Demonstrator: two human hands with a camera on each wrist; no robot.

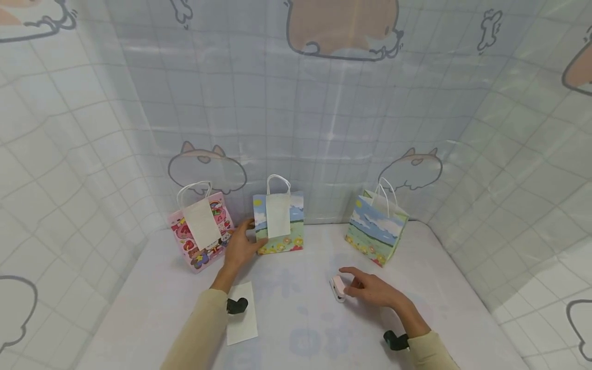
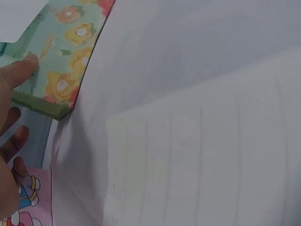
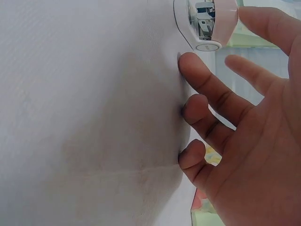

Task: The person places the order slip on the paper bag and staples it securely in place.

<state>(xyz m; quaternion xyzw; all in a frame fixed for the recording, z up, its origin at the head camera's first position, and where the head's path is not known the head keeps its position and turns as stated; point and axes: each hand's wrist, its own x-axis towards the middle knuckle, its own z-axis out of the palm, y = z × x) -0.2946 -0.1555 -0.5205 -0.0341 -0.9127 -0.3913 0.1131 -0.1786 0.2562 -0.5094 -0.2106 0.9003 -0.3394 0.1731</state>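
Head view evenly lit and fairly bright, pale glare streaks down the glossy wall sheet (image 1: 335,108), soft shadow under the right hand (image 1: 372,290), wide-angle stretch toward the edges, fine detail soft. Left wrist view dimmer and greyish, flower-print bag (image 2: 66,70) reasonably clear, pale paper (image 2: 202,155) blurry, probably out of focus. Right wrist view low-contrast, broad soft-edged shadow across the tabletop (image 3: 108,127), stapler (image 3: 207,23) fairly crisp with bright glints on its metal.

The person's left hand (image 1: 239,247) reaches toward one o'clock, thumb (image 1: 261,242) spread; the right hand (image 1: 372,289) reaches toward ten o'clock, fingers (image 3: 207,77) loosely bent.
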